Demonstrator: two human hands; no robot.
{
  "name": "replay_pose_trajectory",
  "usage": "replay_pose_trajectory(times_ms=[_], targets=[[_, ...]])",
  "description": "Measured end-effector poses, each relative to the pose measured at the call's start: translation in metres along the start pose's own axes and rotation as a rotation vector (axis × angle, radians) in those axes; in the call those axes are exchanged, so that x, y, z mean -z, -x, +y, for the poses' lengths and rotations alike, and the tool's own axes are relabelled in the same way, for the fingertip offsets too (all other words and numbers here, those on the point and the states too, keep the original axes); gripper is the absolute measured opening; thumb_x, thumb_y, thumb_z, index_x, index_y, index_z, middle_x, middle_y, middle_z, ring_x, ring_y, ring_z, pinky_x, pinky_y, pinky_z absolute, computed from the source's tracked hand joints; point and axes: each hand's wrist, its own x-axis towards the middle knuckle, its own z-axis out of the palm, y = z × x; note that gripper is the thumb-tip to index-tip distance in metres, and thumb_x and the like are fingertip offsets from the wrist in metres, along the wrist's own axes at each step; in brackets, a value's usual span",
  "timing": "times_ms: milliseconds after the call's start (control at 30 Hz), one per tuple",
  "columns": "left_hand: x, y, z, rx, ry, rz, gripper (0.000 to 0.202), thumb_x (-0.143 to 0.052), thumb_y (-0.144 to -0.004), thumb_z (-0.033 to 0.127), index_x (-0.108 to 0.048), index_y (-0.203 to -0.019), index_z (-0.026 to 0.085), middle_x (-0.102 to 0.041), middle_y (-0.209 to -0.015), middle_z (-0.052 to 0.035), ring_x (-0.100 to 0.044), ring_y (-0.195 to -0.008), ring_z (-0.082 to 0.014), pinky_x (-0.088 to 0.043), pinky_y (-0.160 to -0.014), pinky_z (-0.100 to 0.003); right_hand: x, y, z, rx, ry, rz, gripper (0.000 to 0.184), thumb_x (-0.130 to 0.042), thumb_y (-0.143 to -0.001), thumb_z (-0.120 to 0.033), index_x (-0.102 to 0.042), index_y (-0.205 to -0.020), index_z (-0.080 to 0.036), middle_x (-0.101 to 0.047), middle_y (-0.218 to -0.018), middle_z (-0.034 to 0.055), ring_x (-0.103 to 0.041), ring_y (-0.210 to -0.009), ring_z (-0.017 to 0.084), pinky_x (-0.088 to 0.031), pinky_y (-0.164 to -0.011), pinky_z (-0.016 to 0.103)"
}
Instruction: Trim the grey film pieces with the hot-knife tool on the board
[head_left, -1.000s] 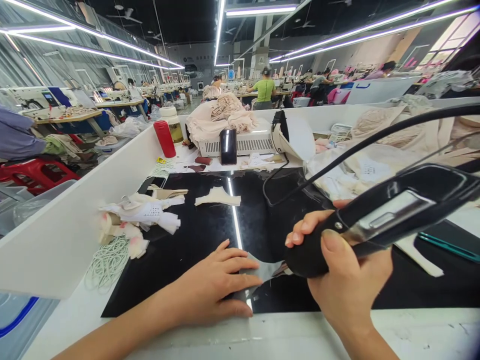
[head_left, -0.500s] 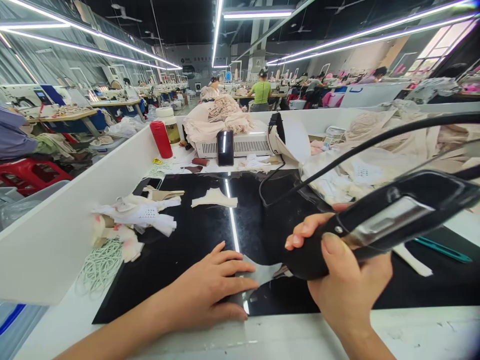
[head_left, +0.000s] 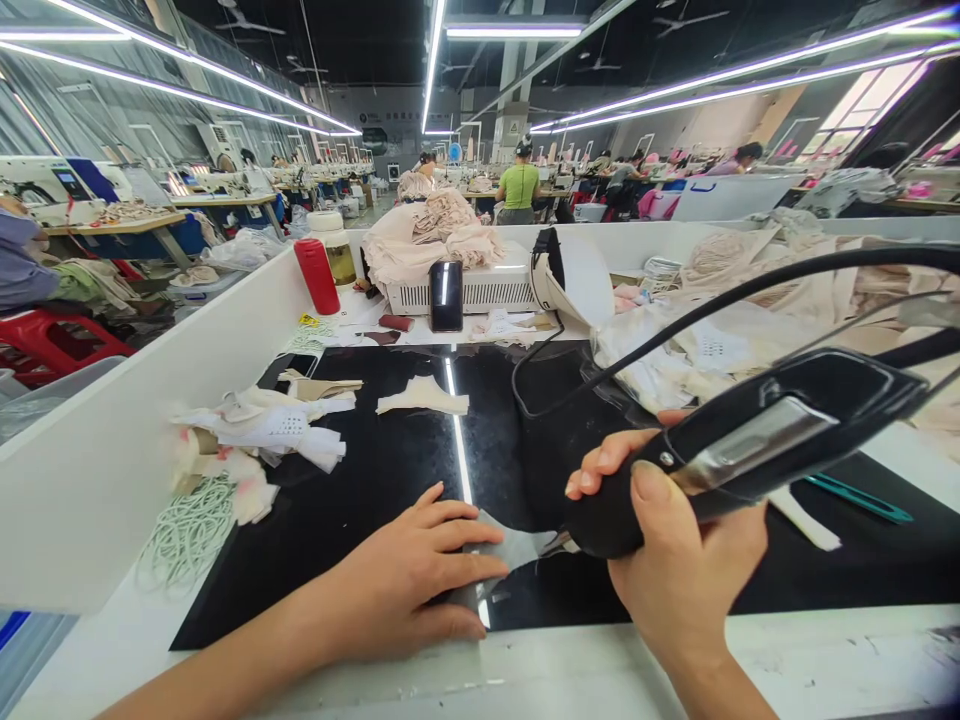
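Observation:
My left hand (head_left: pixel 435 570) lies flat with its fingers spread, pressing a small grey, see-through curved piece (head_left: pixel 517 545) onto the black mat (head_left: pixel 360 500). In my right hand (head_left: pixel 675 560) is a bulky black corded hand tool (head_left: pixel 750 440) with a silver plate on its side; its exact kind is unclear. My fingers wrap round its rounded front end. The tool's narrow metal tip (head_left: pixel 555 543) meets the right end of the grey piece. Farther back on the mat lies a cream cut fabric piece (head_left: pixel 424 395).
White fabric scraps (head_left: pixel 285 425) and pale green cord (head_left: pixel 187 535) lie at the left. A teal tool (head_left: pixel 859 498) and white strip (head_left: pixel 806 520) are right. Behind stand a phone (head_left: pixel 446 295), red bottle (head_left: pixel 316 277) and fabric pile (head_left: pixel 435 235). The black cable (head_left: pixel 697 300) arches across the right.
The view has shifted slightly, so things sit a little farther left. My left hand stays on the grey piece, and the tool's tip remains at its right end.

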Motion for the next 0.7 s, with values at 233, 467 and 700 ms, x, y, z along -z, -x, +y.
replay_pose_trajectory(times_ms=[233, 467, 700], targets=[[-0.0031, 0.0033, -0.0037, -0.021, 0.011, 0.021, 0.051, -0.069, -0.100, 0.048, -0.065, -0.146, 0.028, -0.056, -0.155, -0.0060, -0.043, -0.151, -0.0318, -0.015, -0.130, -0.065, 0.0012, -0.0082, -0.0061, 0.021, -0.036, 0.094, 0.047, -0.084, -0.083, -0.032, -0.054, -0.118, -0.020, -0.063, -0.078, -0.0005, -0.061, -0.063, 0.017, -0.057, -0.053, 0.033], [-0.0020, 0.0021, -0.0043, -0.024, -0.007, 0.012, 0.052, -0.070, -0.100, 0.048, -0.064, -0.147, 0.027, -0.057, -0.155, -0.0059, -0.043, -0.150, -0.0321, -0.015, -0.130, -0.065, 0.0038, -0.0085, -0.0022, 0.031, -0.034, 0.092, 0.047, -0.085, -0.083, -0.032, -0.054, -0.117, -0.020, -0.064, -0.078, -0.0009, -0.061, -0.061, 0.017, -0.058, -0.053, 0.034], [-0.0027, 0.0026, -0.0038, -0.034, 0.017, 0.032, 0.050, -0.070, -0.100, 0.050, -0.066, -0.145, 0.027, -0.058, -0.153, -0.0071, -0.044, -0.150, -0.0320, -0.014, -0.130, -0.065, 0.0046, -0.0075, 0.0002, 0.023, 0.008, 0.088, 0.044, -0.082, -0.088, -0.032, -0.053, -0.119, -0.021, -0.064, -0.081, -0.0006, -0.062, -0.062, 0.017, -0.058, -0.056, 0.036]])
